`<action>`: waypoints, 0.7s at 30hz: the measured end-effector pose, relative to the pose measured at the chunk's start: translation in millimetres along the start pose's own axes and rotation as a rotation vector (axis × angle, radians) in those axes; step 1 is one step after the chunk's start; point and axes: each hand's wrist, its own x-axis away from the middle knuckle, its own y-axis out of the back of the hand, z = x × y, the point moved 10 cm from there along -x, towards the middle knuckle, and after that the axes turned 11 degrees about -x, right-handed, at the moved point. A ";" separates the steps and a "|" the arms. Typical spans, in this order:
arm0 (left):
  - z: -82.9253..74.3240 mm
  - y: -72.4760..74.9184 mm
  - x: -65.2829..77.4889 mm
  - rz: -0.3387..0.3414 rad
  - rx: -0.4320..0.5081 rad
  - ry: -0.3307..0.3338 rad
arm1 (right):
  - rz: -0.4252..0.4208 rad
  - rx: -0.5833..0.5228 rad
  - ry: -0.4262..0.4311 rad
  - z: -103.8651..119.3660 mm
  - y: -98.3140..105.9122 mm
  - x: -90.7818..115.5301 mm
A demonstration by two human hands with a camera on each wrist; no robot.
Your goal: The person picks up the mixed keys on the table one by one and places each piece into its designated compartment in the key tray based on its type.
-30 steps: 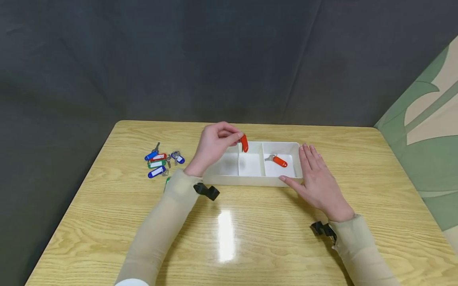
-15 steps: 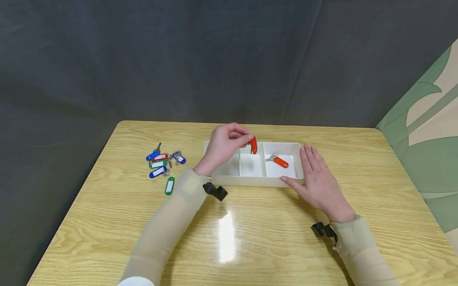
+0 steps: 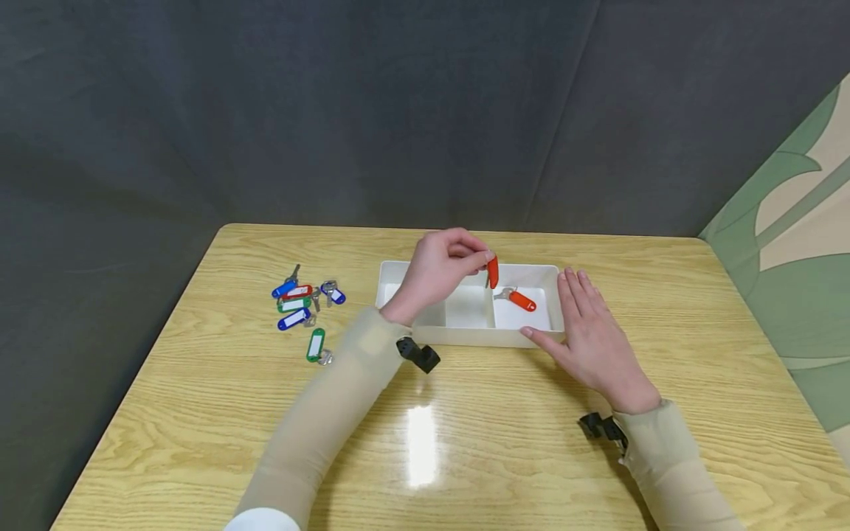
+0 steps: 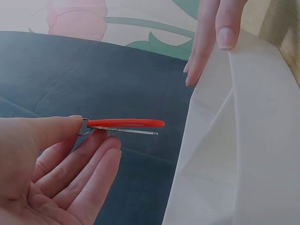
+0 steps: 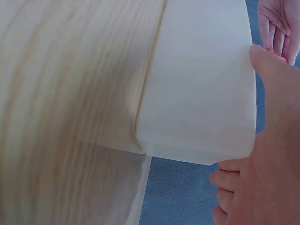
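Observation:
My left hand [image 3: 440, 270] pinches the small ring of a red key tag [image 3: 493, 273] between thumb and fingers. In the left wrist view a silver key [image 4: 133, 131] hangs beside that tag. Both are held over the white divided box [image 3: 474, 337], close to the divider of its right compartment. Inside that compartment lies another red key tag [image 3: 522, 301] with its key. My right hand [image 3: 594, 343] rests against the box's right end, fingers straight along the wall and thumb at the front rim. The left forearm and hand cover part of the left and middle compartments.
On the table's left side lie several tagged keys: a blue tag [image 3: 285, 288], a red tag [image 3: 298, 292], green tags and more blue ones. One green tag [image 3: 315, 344] lies nearest the left sleeve. A dark curtain [image 3: 398, 110] hangs behind the wooden table [image 3: 505, 457].
My left hand has carried the red key tag rightward over the box, from the left divider to the right one. The green tag near the sleeve has come into view. My right hand stays put.

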 end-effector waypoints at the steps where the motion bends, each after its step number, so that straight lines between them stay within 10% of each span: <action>1: -0.9 -1.8 -0.1 0.000 -0.003 -0.003 | 0.000 -0.002 0.001 0.0 0.2 0.1; 21: -3.1 -35.3 -10.2 0.028 -0.032 -0.014 | -0.008 -0.009 0.009 0.2 0.1 -0.2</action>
